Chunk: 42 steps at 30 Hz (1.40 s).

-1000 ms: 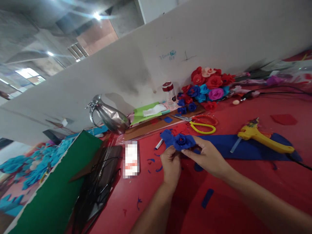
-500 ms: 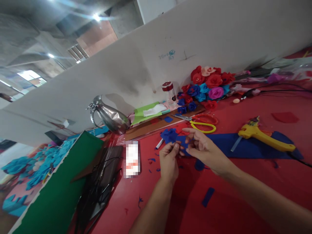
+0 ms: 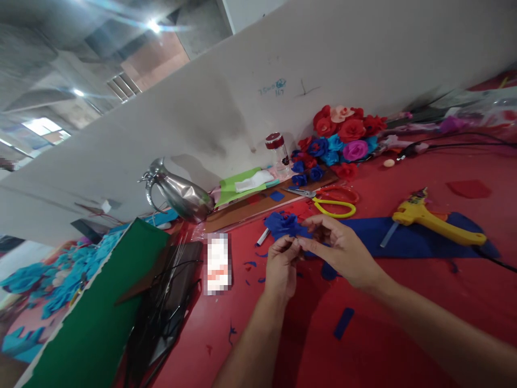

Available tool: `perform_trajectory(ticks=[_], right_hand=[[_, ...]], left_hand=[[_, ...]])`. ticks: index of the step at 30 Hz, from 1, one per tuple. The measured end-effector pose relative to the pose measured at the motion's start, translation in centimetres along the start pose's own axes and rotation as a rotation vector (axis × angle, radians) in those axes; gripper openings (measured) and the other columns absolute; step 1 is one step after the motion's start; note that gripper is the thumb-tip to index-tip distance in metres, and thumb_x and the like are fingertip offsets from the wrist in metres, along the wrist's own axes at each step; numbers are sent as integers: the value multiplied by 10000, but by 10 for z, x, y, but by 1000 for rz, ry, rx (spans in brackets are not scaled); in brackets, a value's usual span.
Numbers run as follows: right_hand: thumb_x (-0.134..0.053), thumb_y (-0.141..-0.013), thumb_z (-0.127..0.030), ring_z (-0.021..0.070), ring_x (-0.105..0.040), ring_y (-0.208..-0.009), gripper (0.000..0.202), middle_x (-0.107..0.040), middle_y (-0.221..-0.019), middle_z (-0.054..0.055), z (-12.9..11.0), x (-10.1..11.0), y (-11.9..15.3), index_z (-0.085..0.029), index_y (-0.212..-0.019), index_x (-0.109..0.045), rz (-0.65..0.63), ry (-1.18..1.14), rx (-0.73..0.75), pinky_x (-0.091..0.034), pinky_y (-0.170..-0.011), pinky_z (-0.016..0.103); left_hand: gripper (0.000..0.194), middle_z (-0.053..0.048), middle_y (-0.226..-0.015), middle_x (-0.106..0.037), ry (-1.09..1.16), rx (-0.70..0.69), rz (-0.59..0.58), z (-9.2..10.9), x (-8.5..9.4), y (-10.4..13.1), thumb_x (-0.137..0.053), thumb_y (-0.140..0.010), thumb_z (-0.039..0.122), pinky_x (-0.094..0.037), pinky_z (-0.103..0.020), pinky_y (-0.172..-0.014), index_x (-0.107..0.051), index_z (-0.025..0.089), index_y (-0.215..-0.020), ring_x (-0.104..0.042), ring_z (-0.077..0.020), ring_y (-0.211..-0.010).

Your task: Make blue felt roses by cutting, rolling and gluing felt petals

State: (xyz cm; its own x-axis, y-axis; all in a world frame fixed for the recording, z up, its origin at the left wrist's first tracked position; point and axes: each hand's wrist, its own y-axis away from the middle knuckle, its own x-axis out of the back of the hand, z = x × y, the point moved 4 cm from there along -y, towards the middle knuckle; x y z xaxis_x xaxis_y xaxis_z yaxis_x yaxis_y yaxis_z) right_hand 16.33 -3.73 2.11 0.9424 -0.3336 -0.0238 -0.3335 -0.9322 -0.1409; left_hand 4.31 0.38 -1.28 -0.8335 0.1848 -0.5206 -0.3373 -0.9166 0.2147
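Note:
My left hand and my right hand meet at the middle of the red table. Between their fingertips they pinch a small piece of blue craft sheet, partly hidden by the fingers. Right behind it lies a bunch of blue petal pieces. A white pen rests to the left of that bunch. Beyond my right hand are scissors with yellow and red handles. A long blue sheet stretches rightward under a yellow glue gun with a glue stick in it.
Finished red, blue and pink flowers are piled by the wall. A clear jar and a steel jug stand at the back. A blurred white phone-like object lies left, near a green board. Blue scraps dot the table.
My right hand's fingers have closed in toward my left fingertips, and the blue piece between them is now more covered. The view has shifted slightly.

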Motion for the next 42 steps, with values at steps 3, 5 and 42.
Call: perform_trajectory(ticks=[3, 5, 42], right_hand=[[-686, -713, -398, 150, -565, -627, 223, -601, -721, -7, -1, -1, 1, -222, -818, -599, -24, -54, -1, -482, -590, 297], [-685, -728, -405, 148, -567, -605, 214, -582, -664, -21, -1, -2, 1, -227, -776, -576, -51, -93, -13, -484, -589, 296], [-769, -667, -435, 195, -655, -795, 267, -713, -809, 14, 7, -7, 1, -220, -794, -676, -170, -257, -155, -546, -768, 361]], left_hand=[[335, 36, -551, -590, -49, -24, -55, 0, -3, 1, -892, -505, 341, -384, -198, -540, -629, 155, -597, -497, -67, -524], [318, 23, -561, -604, -83, -47, -91, -1, -4, 2, -875, -547, 364, -395, -204, -572, -639, 155, -589, -513, -76, -557], [298, -11, -623, -652, -327, -284, 0, 1, 7, 3, -821, -621, 444, -467, -245, -591, -741, 165, -686, -539, -110, -567]])
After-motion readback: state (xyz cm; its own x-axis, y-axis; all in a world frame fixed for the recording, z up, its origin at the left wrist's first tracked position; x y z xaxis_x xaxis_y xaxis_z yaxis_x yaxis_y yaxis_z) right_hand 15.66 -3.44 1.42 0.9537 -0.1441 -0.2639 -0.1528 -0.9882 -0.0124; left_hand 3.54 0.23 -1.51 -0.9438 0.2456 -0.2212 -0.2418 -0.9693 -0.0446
